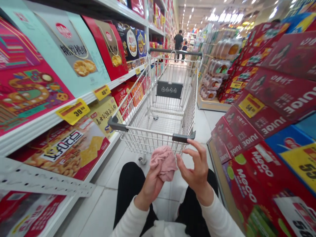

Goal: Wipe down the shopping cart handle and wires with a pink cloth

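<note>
A crumpled pink cloth [164,162] is bunched up in my left hand [152,184], whose fingers close around its lower left side. Just right of the cloth is my right hand [196,169], apart from it, with thumb and fingers curved and spaced and nothing between them. Beyond both hands stands a wire shopping cart [148,138] with dark grey corner pieces. A dark sign panel [170,90] hangs inside the cart near its far end.
Shelves on the left hold gift boxes [98,49] and yellow price tags [74,111]. Stacked red drink cartons [276,108] line the right side on a low platform. Tiled floor [98,204] runs between them. Farther down the aisle, a person [178,42] stands beside a smaller figure.
</note>
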A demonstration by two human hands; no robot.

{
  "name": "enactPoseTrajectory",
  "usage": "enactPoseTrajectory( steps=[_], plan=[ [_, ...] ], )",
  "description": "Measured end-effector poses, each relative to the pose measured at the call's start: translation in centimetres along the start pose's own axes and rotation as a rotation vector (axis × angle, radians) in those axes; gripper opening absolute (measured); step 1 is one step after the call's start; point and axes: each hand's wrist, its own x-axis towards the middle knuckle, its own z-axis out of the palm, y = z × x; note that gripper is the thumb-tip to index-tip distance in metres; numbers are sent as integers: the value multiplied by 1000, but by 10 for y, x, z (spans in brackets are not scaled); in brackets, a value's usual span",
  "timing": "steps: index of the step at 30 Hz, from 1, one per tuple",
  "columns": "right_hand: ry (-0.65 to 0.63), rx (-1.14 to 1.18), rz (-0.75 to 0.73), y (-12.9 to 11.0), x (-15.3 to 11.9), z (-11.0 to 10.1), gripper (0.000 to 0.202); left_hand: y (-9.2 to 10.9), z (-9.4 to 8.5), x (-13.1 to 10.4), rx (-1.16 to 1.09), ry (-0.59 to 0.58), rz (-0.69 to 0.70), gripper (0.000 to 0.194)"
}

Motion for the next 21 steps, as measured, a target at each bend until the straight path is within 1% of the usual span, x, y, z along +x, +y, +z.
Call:
enactPoseTrajectory(
  steps=[1,2,4,5,6,7,8,9,12,13,15,16,18,20,21],
  plan=[
    [-45,82,123,-3,-14,1,24,3,1,-4,-17,-8,-19,45],
    [-91,166,282,-6,-27,2,33,5,2,-7,-24,-14,-39,47],
    [-203,374,646,-10,-46,5,46,7,3,-12,-12,-25,-79,52],
    [-279,501,816,-11,-52,6,50,7,3,-13,7,-26,-99,54],
    [-356,630,955,-12,-55,6,49,7,2,-14,34,-15,-111,55],
    [-410,741,1057,-12,-55,5,46,6,0,-15,64,6,-114,55],
    [-430,819,1119,-11,-55,4,43,6,-2,-15,95,36,-107,54],
    [-410,858,1149,-10,-53,3,40,6,-5,-15,123,70,-93,51],
    [-230,876,1192,-3,-50,-1,39,9,-13,-14,180,127,-47,49],
    [-194,895,1228,0,-51,-2,39,12,-15,-14,187,131,-45,50],
    [-163,963,1329,5,-53,-1,40,17,-17,-15,185,129,-70,52],
    [-175,1009,1379,7,-54,-1,41,21,-18,-16,176,119,-93,53],
    [-277,1112,1448,8,-56,0,50,26,-17,-18,157,81,-135,56],
    [-417,1170,1462,8,-57,-1,62,30,-16,-21,153,45,-147,61],
    [-458,1154,1446,7,-57,-2,64,31,-15,-23,159,36,-147,63]
  ],
)
